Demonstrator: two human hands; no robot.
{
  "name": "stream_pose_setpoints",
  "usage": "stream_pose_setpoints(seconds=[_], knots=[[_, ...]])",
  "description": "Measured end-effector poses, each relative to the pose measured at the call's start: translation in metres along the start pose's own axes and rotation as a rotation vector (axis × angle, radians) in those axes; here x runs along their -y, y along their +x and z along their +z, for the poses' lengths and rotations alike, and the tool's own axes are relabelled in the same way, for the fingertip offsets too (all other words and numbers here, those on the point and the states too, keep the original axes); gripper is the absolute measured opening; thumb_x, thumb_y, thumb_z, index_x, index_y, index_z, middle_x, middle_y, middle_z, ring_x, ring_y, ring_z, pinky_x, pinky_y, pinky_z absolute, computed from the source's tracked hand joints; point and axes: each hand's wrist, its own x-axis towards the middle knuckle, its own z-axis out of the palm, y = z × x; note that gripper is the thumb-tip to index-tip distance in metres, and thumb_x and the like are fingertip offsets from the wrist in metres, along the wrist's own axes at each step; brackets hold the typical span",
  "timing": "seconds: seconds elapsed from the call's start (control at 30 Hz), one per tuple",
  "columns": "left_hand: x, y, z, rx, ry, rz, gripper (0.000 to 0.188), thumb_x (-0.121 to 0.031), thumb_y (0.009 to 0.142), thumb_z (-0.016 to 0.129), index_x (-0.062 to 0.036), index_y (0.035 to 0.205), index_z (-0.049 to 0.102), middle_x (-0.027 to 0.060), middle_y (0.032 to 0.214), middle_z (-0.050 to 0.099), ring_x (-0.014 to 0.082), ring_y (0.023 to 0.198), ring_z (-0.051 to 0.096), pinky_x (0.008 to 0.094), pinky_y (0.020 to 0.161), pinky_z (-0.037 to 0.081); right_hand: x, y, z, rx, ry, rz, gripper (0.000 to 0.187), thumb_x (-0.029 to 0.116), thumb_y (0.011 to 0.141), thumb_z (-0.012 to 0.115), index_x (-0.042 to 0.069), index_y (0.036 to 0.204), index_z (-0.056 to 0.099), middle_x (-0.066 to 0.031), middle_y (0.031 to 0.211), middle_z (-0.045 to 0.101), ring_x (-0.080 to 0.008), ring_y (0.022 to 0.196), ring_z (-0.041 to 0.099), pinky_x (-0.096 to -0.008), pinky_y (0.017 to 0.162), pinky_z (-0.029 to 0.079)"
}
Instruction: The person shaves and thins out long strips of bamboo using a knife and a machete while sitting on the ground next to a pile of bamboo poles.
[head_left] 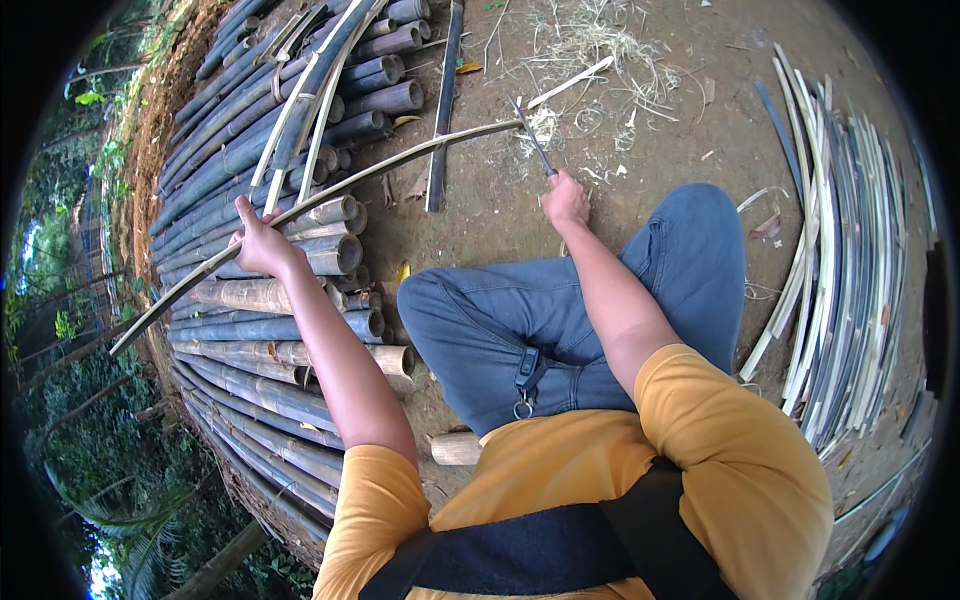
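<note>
On bare ground (465, 235), in front of the seated person and slightly to the left, a long bamboo strip (350, 182) is held above a stack of bamboo poles (250, 294). From where I stand, any marking on the dark clip (527, 366) at the waist is too small to read.

Left hand (262, 245): closed loosely around the strip, nearer its near-left end; thumb raised clear, fingers partly hidden. Grip pressure cannot be determined.

Right hand (566, 201): closed in a fist around the handle of a slim knife (538, 145). Blade points forward and slightly left. The strip's far end meets the blade in view; actual contact cannot be confirmed.

Strip orientation: long axis diagonal, from near left to far right, with a slight bow. It passes above a dark slat (440, 175), which points forward.

Surroundings: pale shavings (645, 60) are scattered beyond the knife; a bundle of split strips (850, 290) lies to the person's right.
</note>
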Motion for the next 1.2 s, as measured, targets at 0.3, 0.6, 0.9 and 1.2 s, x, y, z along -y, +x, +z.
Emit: stream_pose_setpoints(seconds=[0.3,0.6,0.9,1.2], knots=[[-0.001,-0.008,-0.003,0.008,0.013,0.049,0.051,-0.03,0.085,0.082,0.0027,0.092,0.044,0.014,0.066,0.064,0.022,0.053,0.064,0.0306,0.051,0.052,0.007,-0.009,-0.012,0.024,0.02,0.06,0.026,0.032,0.101,0.051,0.013,0.114,0.063,-0.0182,0.11,0.069,-0.0375,0.106,0.066,-0.05,0.089,0.051],[-0.017,-0.022,0.01,0.096,-0.107,0.192,0.044,-0.016,0.088,0.078,0.0129,0.109,0.053,0.0161,0.084,0.067,0.0245,0.061,0.067,0.0357,0.051,0.058,0.008,-0.019,-0.013,0.026,0.031,0.001,0.027,0.032,0.1,0.051,0.012,0.115,0.064,-0.0184,0.108,0.07,-0.038,0.106,0.066,-0.0507,0.088,0.052],[-0.013,-0.021,0.009,0.087,-0.052,0.149,0.032,-0.014,0.088,0.078,0.0089,0.1,0.06,0.0152,0.078,0.068,0.0232,0.061,0.066,0.0369,0.051,0.059,0.004,0.0,-0.003,0.023,0.02,0.035,0.027,0.032,0.101,0.05,0.012,0.114,0.063,-0.0178,0.111,0.069,-0.0377,0.108,0.065,-0.0495,0.089,0.052],[-0.005,-0.014,0.003,0.064,0.018,0.117,0.038,-0.014,0.088,0.078,0.0088,0.111,0.057,0.0159,0.085,0.069,0.0201,0.066,0.067,0.0334,0.05,0.055,0.008,-0.01,-0.005,0.04,0.008,0.026,0.028,0.032,0.102,0.049,0.013,0.115,0.063,-0.0192,0.112,0.069,-0.0379,0.109,0.065,-0.0492,0.091,0.051]])
